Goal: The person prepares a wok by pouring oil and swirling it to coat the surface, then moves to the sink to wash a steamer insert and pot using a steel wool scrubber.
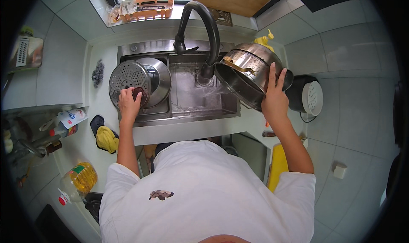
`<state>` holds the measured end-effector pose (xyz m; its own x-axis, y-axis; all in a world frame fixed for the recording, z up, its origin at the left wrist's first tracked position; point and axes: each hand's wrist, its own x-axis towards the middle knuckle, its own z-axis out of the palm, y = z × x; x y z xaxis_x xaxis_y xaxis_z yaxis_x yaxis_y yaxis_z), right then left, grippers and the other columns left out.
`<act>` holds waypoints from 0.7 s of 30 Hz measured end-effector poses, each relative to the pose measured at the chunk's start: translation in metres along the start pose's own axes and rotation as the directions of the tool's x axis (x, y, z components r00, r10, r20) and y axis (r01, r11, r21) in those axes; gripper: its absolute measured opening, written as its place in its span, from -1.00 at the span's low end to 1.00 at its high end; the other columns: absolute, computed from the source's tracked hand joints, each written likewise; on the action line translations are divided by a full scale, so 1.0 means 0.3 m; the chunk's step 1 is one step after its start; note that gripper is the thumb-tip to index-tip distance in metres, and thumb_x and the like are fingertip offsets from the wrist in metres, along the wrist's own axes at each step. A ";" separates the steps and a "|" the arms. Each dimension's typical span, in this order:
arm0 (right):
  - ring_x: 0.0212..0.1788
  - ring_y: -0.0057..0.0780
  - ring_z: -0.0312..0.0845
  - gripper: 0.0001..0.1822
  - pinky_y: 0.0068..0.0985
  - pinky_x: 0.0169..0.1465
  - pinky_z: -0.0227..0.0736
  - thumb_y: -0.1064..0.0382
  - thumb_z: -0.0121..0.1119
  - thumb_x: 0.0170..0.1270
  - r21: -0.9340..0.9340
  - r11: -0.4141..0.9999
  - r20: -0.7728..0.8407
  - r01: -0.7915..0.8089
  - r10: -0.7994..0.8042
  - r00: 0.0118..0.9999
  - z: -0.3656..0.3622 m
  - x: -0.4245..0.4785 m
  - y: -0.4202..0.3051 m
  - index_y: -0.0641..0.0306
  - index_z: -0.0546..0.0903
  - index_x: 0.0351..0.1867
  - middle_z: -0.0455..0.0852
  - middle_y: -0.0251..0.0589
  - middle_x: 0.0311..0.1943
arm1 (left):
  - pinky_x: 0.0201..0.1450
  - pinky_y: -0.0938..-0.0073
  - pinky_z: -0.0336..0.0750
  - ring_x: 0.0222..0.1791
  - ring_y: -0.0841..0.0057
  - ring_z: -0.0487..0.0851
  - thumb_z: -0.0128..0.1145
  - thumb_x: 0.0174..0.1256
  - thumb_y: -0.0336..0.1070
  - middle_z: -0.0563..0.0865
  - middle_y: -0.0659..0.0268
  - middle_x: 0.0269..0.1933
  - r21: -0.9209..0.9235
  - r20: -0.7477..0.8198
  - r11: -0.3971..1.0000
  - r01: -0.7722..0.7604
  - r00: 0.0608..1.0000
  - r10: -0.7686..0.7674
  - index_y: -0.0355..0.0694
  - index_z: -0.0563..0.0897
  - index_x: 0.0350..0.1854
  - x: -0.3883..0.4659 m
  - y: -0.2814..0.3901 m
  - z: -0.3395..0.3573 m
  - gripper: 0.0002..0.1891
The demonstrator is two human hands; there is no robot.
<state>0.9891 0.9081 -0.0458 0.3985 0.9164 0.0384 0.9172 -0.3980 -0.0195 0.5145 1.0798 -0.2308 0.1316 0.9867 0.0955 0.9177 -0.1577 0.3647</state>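
My left hand (pixel 129 104) has its fingers on a dark red, rounded thing (pixel 138 92), perhaps a lid knob, over a round perforated steel steamer plate (pixel 126 75). A steel pot lid (pixel 163 78) lies partly behind that plate, over the left basin. At the right of the sink (pixel 188 99), my right hand (pixel 275 94) holds a tilted stainless steel pot (pixel 252 59) with a brown-stained handle, its dark opening facing down and left. The black faucet (pixel 212 28) arches over the sink, its base between the basin and the pot.
A steel wool scrubber (pixel 98 73) and a yellow and black cloth (pixel 107 139) lie left of the sink. An oil bottle (pixel 82 180) stands lower left. Right of the pot are a yellow pump bottle (pixel 264 41) and a black container with a white perforated end (pixel 312 96). An orange basket (pixel 147 9) sits on the sill.
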 end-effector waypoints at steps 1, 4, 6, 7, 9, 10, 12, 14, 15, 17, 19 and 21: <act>-0.40 0.18 0.77 0.18 -0.23 -0.37 0.67 0.51 0.25 0.16 -0.016 1.000 -0.008 0.007 -0.008 1.000 0.005 -0.006 0.001 -0.03 -0.17 0.75 -0.12 0.66 0.59 | 0.21 0.00 0.52 0.18 0.08 0.59 0.36 0.37 -0.03 0.60 0.16 0.15 -0.001 -0.003 1.000 -0.002 1.000 0.002 -0.11 0.65 0.17 -0.003 0.000 0.004 -0.58; -0.42 0.18 0.76 0.15 -0.22 -0.37 0.67 0.48 0.23 0.22 -0.024 0.999 -0.031 0.033 -0.034 0.999 0.023 -0.019 0.004 -0.04 -0.18 0.75 -0.17 0.64 0.61 | 0.23 -0.01 0.50 0.22 0.07 0.57 0.36 0.37 -0.03 0.58 0.16 0.19 0.003 0.006 1.000 0.007 1.000 -0.007 -0.10 0.63 0.20 -0.008 0.003 0.007 -0.56; -0.44 0.18 0.75 0.13 -0.21 -0.38 0.67 0.47 0.21 0.25 -0.022 0.999 -0.036 0.028 -0.029 0.999 0.027 -0.026 0.008 -0.05 -0.19 0.75 -0.18 0.63 0.61 | 0.25 -0.01 0.50 0.23 0.06 0.57 0.36 0.37 -0.03 0.58 0.15 0.19 0.002 0.003 1.000 0.007 1.000 -0.007 -0.10 0.63 0.21 -0.010 0.010 0.004 -0.55; -0.44 0.18 0.75 0.12 -0.21 -0.38 0.67 0.47 0.21 0.27 -0.021 0.999 -0.039 0.026 -0.027 0.999 0.028 -0.029 0.009 -0.05 -0.19 0.75 -0.18 0.62 0.62 | 0.25 -0.02 0.50 0.23 0.06 0.57 0.36 0.37 -0.03 0.57 0.15 0.20 0.002 0.001 1.000 0.007 1.000 -0.007 -0.10 0.63 0.22 -0.011 0.014 0.002 -0.54; -0.43 0.18 0.75 0.13 -0.22 -0.38 0.66 0.48 0.20 0.26 -0.008 1.000 -0.027 -0.007 0.007 1.000 0.015 -0.032 0.010 -0.07 -0.19 0.75 -0.16 0.62 0.62 | 0.25 -0.01 0.50 0.23 0.05 0.57 0.37 0.36 -0.04 0.57 0.13 0.20 0.010 -0.013 1.000 -0.005 1.000 0.005 -0.11 0.63 0.22 -0.012 0.016 0.005 -0.53; -0.42 0.18 0.75 0.13 -0.22 -0.38 0.66 0.49 0.20 0.25 -0.002 1.000 -0.022 -0.023 0.023 0.999 0.011 -0.035 0.011 -0.08 -0.19 0.75 -0.15 0.61 0.61 | 0.26 -0.01 0.50 0.23 0.04 0.57 0.38 0.35 -0.04 0.57 0.13 0.20 0.014 -0.019 1.000 -0.011 1.000 0.012 -0.11 0.63 0.23 -0.013 0.017 0.006 -0.52; -0.40 0.19 0.75 0.14 -0.23 -0.38 0.64 0.50 0.19 0.24 0.105 0.994 -0.050 -0.013 0.018 0.999 0.010 -0.040 0.047 -0.10 -0.20 0.76 -0.11 0.62 0.61 | 0.27 0.00 0.49 0.24 0.03 0.56 0.40 0.33 -0.06 0.56 0.12 0.22 0.005 -0.024 1.000 -0.021 1.000 0.021 -0.12 0.62 0.24 -0.019 0.025 0.005 -0.51; -0.25 0.30 0.76 0.14 -0.22 -0.25 0.67 0.53 0.14 0.20 0.218 0.976 -0.065 -0.016 0.031 0.997 0.003 -0.048 0.084 -0.07 -0.20 0.75 0.05 0.64 0.57 | 0.29 0.01 0.49 0.26 0.02 0.56 0.41 0.32 -0.07 0.56 0.11 0.24 0.004 -0.029 1.000 -0.019 0.999 0.019 -0.12 0.62 0.26 -0.028 0.038 -0.002 -0.49; -0.14 0.33 0.74 0.13 -0.23 -0.15 0.66 0.53 0.13 0.20 0.288 0.957 -0.052 -0.023 0.040 0.998 0.008 -0.051 0.116 -0.05 -0.19 0.75 0.09 0.62 0.56 | 0.29 0.02 0.48 0.26 0.02 0.55 0.41 0.32 -0.07 0.56 0.11 0.25 0.006 -0.031 1.000 -0.013 0.999 0.013 -0.13 0.61 0.26 -0.034 0.049 -0.011 -0.49; 0.16 0.29 0.64 0.07 -0.25 0.11 0.60 0.54 0.05 0.21 0.430 0.902 -0.010 -0.051 0.061 0.998 0.036 -0.061 0.201 -0.01 -0.12 0.75 0.20 0.52 0.55 | 0.30 0.03 0.48 0.27 0.02 0.55 0.42 0.31 -0.08 0.55 0.10 0.26 0.010 -0.032 1.000 -0.005 0.999 0.006 -0.13 0.61 0.26 -0.041 0.060 -0.010 -0.48; 0.29 0.13 0.60 -0.03 -0.32 0.26 0.52 0.52 -0.01 0.20 0.601 0.790 0.054 -0.121 0.111 0.992 0.071 -0.079 0.302 0.08 0.04 0.71 0.40 0.33 0.46 | 0.31 0.03 0.47 0.28 0.02 0.54 0.42 0.32 -0.08 0.55 0.10 0.27 0.008 -0.025 1.000 -0.004 1.000 0.005 -0.13 0.61 0.26 -0.039 0.056 -0.004 -0.48; 0.15 -0.08 0.69 -0.13 -0.43 0.23 0.50 0.47 -0.01 0.18 0.775 0.595 0.137 -0.211 0.169 0.976 0.134 -0.104 0.412 0.20 0.25 0.65 0.65 0.10 0.27 | 0.32 0.02 0.47 0.28 0.01 0.53 0.41 0.33 -0.09 0.55 0.09 0.27 0.000 -0.029 1.000 -0.006 1.000 0.006 -0.14 0.60 0.26 -0.037 0.069 -0.013 -0.49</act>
<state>1.0901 0.8321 -0.0897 0.5433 0.8333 -0.1024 0.4597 -0.3974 -0.7942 0.5305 1.0653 -0.2206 0.1263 0.9841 0.1246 0.9169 -0.1637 0.3640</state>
